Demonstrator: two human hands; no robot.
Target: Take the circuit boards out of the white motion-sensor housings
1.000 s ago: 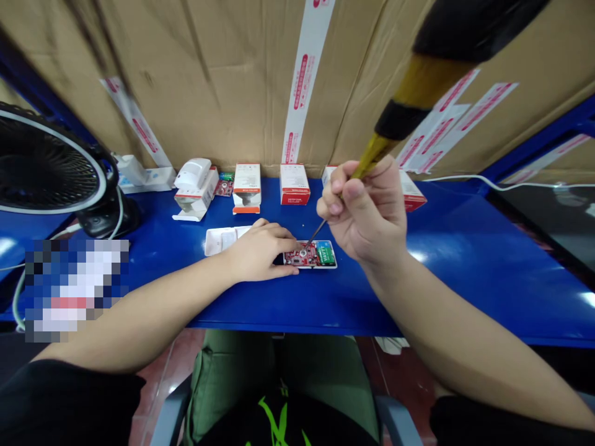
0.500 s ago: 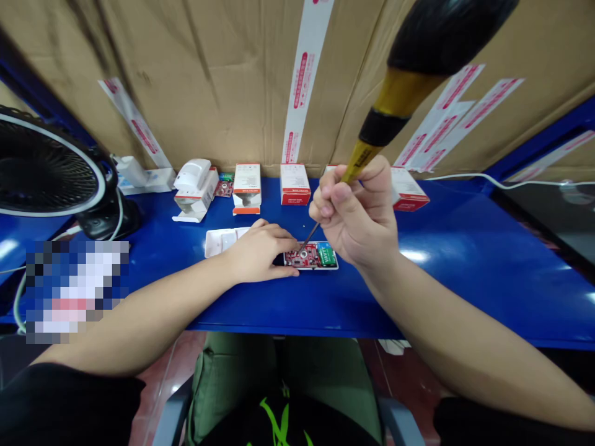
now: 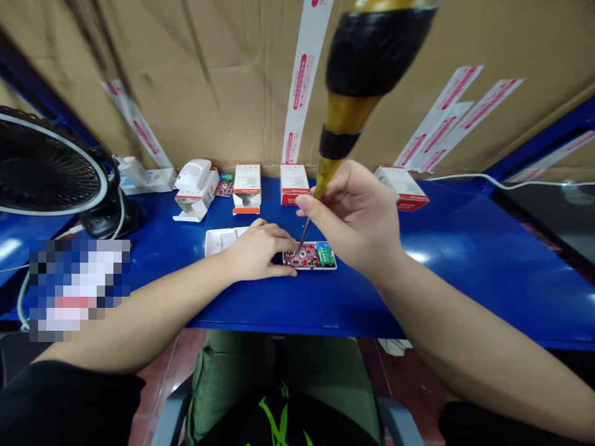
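Observation:
My right hand (image 3: 365, 229) grips a black-and-yellow screwdriver (image 3: 341, 118) between thumb and fingers, handle upward and close to the camera. Its thin shaft slants down, and the tip meets a red circuit board (image 3: 309, 257) near the board's left part. The board sits in a shallow white casing, with a green and blue battery (image 3: 325, 254) at its right end. My left hand (image 3: 255, 253) holds the casing's left end, fingers along the far side and thumb at the near side. Behind that hand lies a white cover (image 3: 217, 241), partly hidden.
Along the back of the blue table (image 3: 465, 272) stand an open box (image 3: 198, 201) topped by a white detector (image 3: 193, 175), another circuit board (image 3: 225, 186), and more boxes (image 3: 248, 186). A black fan (image 3: 46, 167) is at the left, beside a power strip (image 3: 151, 183).
The screwdriver's handle has swung left and stands more upright. My right hand has turned, its thumb now extended along the handle. My left hand and the casing have hardly moved.

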